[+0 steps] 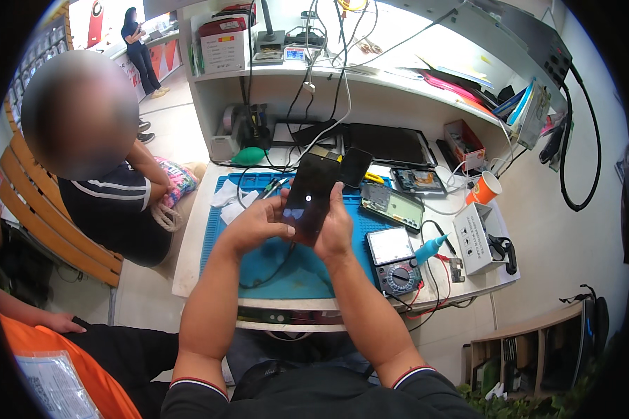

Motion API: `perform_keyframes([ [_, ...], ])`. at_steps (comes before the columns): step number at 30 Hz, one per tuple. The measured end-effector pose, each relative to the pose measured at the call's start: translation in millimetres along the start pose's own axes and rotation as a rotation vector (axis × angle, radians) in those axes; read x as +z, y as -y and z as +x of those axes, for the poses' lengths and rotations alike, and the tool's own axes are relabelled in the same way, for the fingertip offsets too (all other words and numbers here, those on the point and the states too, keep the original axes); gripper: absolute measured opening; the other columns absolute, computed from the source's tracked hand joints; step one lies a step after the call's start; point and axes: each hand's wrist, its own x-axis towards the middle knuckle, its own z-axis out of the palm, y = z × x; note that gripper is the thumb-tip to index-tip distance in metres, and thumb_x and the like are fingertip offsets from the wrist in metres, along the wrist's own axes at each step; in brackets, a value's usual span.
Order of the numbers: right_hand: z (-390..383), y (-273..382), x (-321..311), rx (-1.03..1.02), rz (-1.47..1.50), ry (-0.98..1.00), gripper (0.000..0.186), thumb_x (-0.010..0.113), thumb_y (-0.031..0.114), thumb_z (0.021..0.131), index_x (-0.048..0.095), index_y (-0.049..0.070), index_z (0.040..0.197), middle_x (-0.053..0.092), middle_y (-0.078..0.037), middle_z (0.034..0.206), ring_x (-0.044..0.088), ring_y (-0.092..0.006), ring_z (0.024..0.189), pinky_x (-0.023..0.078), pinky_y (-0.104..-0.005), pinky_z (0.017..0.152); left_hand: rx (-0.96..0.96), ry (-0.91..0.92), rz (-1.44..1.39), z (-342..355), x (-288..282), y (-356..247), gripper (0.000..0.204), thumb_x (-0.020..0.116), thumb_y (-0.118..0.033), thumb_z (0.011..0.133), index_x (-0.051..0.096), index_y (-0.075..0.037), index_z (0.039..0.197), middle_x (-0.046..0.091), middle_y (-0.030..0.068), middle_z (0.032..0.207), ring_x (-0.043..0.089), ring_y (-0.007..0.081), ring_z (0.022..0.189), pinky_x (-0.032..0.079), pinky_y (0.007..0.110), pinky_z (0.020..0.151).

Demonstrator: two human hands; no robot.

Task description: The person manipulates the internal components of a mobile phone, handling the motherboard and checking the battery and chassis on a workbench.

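Observation:
A black smartphone (308, 195) with a small white mark lit on its dark screen is held above the blue repair mat (258, 269). My left hand (262, 223) grips its lower left side, thumb at the bottom corner. My right hand (335, 227) wraps round its right side. A cable runs from below the phone down onto the mat. Just behind are another dark phone (356, 166) and yellow-handled pliers (374, 178). To the right lie an opened phone (391, 207), an analog multimeter (397, 276) and a blue dropper bottle (430, 248).
An orange cup (483, 188) and white box (476, 237) stand on the desk (189, 272) at right. A shelf (272, 70) with dangling cables is at the back. A seated person (108, 216) is at left, an orange-clad person (35, 339) lower left, another person (140, 56) stands farther back.

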Motion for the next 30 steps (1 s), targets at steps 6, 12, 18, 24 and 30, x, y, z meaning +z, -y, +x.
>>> perform_keyframes([
  [6,0,0,1,-0.040,-0.034,-0.045,0.057,0.030,0.050,0.116,0.053,0.005,0.141,0.068,-0.016,0.127,0.072,-0.0284,0.111,0.063,-0.0441,0.096,-0.002,0.010,-0.016,1,4,5,0.056,0.073,-0.006,0.085,0.059,0.001,0.139,0.071,0.0058,0.115,0.067,0.0167,0.106,0.053,0.033,0.092],
  [12,-2,3,8,-0.044,-0.010,-0.039,0.060,0.029,0.052,0.116,0.056,0.004,0.141,0.068,-0.016,0.128,0.072,-0.0276,0.110,0.062,-0.0445,0.096,0.006,0.033,-0.025,1,5,2,0.058,0.070,-0.005,0.085,0.058,0.000,0.141,0.070,0.0059,0.118,0.066,0.0165,0.106,0.053,0.033,0.093],
  [18,-4,5,12,-0.025,0.028,-0.052,0.064,0.029,0.055,0.115,0.056,0.004,0.142,0.068,-0.015,0.129,0.071,-0.0275,0.111,0.062,-0.0446,0.097,0.024,0.003,-0.023,-1,10,-2,0.057,0.069,-0.004,0.084,0.059,0.000,0.140,0.071,0.0054,0.115,0.067,0.0165,0.102,0.053,0.033,0.091],
  [24,-2,2,8,-0.036,0.025,-0.033,0.066,0.029,0.057,0.114,0.059,0.004,0.140,0.069,-0.014,0.129,0.072,-0.0269,0.111,0.062,-0.0427,0.095,-0.035,-0.029,-0.137,0,8,2,0.052,0.061,-0.007,0.088,0.059,0.000,0.139,0.072,0.0069,0.114,0.067,0.0167,0.098,0.054,0.033,0.089],
  [30,-3,3,10,-0.032,0.032,-0.042,0.065,0.029,0.057,0.114,0.059,0.004,0.139,0.069,-0.014,0.127,0.072,-0.0269,0.110,0.062,-0.0429,0.095,-0.031,-0.022,-0.145,0,10,0,0.051,0.056,-0.006,0.089,0.058,0.001,0.139,0.071,0.0070,0.113,0.067,0.0163,0.099,0.054,0.033,0.088],
])
